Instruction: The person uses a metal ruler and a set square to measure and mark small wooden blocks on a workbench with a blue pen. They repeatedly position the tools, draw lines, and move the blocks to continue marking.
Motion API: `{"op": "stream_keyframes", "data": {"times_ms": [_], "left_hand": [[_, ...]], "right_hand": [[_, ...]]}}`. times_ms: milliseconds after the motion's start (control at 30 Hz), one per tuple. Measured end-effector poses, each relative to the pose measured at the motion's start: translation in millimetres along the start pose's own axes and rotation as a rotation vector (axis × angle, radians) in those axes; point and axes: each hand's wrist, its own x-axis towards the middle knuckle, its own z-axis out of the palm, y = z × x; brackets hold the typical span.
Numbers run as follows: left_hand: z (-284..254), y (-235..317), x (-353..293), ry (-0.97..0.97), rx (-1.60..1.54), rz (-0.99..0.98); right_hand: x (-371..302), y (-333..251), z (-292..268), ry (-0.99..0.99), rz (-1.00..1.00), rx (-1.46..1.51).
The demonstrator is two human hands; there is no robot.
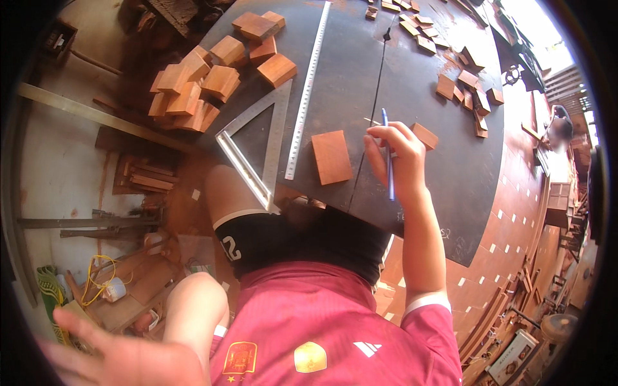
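Note:
My right hand [397, 151] is closed round a blue pen [390, 174] above the dark tabletop [347, 83]. A thin pale tip also pokes out past its fingers; I cannot make out what it belongs to. To its left a reddish-brown wooden block [331, 157] lies flat, apart from the hand. Just behind the hand, on its right, is a smaller wooden block [425, 136], partly covered. Away from the table, at the lower left, my left hand [129, 360] is held up with spread fingers and nothing in it, somewhat blurred.
A metal triangle square [278, 122] lies at the table's near left edge, beside a long white measuring strip [310, 90]. Several wooden blocks [222, 82] are heaped at the far left. More small wood pieces [468, 78] are scattered at the right. A yellow cord [96, 260] hangs lower left.

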Motion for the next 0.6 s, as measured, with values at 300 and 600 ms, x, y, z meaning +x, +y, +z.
{"op": "stream_keyframes", "data": {"times_ms": [300,600], "left_hand": [[33.2,-193.5,-122.9,-0.216,0.675,-0.447],[76.0,-173.6,-144.6,-0.224,0.530,-0.550]], "right_hand": [[4.5,-30.2,16.3,-0.416,-0.146,-0.036],[0.9,-31.5,20.1,-0.489,-0.165,-0.011]]}}
